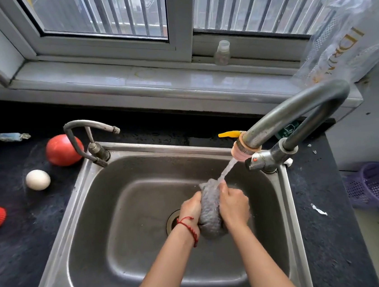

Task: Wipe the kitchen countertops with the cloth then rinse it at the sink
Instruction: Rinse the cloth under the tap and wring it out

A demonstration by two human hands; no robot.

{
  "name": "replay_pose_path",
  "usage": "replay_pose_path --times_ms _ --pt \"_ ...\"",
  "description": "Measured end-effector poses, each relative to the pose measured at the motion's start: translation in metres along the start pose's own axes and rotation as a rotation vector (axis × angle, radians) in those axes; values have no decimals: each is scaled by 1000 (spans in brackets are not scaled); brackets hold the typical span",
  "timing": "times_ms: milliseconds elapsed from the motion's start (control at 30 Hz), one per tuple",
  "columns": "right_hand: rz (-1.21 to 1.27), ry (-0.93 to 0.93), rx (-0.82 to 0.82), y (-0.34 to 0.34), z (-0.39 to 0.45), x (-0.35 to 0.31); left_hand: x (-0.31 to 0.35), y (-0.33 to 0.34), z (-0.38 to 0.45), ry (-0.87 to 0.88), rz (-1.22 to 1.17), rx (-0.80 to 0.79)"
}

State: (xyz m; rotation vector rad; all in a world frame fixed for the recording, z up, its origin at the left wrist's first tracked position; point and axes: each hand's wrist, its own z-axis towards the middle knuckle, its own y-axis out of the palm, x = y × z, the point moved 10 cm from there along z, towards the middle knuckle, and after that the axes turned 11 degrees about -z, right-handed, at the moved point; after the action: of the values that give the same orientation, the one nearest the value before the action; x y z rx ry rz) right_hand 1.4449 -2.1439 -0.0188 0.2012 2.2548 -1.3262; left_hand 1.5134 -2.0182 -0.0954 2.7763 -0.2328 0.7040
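Cloth, grey and bunched into a long roll, held over the sink basin just right of the drain, long axis running from near the wrists away toward the tap. Clamped between both hands: left hand wrapped round its left flank, right hand round its right flank, fingers of each curled tight against the fabric, fingertips hidden behind the roll. Equally near, one hand per side. Far end of the roll poking up past the knuckles, directly under the water stream from the tap nozzle. Probably mid-rinse; next likely a squeeze or a twist along that axis. Inside the basin: only running water and the cloth. Right of the sink, a purple basket, contents unclear. Left of the sink, on the dark countertop, a tomato and an egg.
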Motion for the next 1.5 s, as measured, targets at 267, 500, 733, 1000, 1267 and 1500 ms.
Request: replay_pose_path --times_ms 267,500,733,1000,1267,1500 --pt "461 -42 -340 29 -14 -16 -5 24 -27 -145 -73 -263" --pt "458 -58 -124 13 -6 5 24 29 -16 144 -10 -154" --pt "540 58 -467 49 -11 15 44 10 -25 240 197 -26" --pt "485 -121 -257 31 -28 -23 0 18 -33 -54 109 -203" --pt "-75 -129 -20 4 -23 -30 -28 9 -14 -167 -185 13" --pt "-73 -251 -22 12 -59 -35 13 -7 -4 27 79 58"
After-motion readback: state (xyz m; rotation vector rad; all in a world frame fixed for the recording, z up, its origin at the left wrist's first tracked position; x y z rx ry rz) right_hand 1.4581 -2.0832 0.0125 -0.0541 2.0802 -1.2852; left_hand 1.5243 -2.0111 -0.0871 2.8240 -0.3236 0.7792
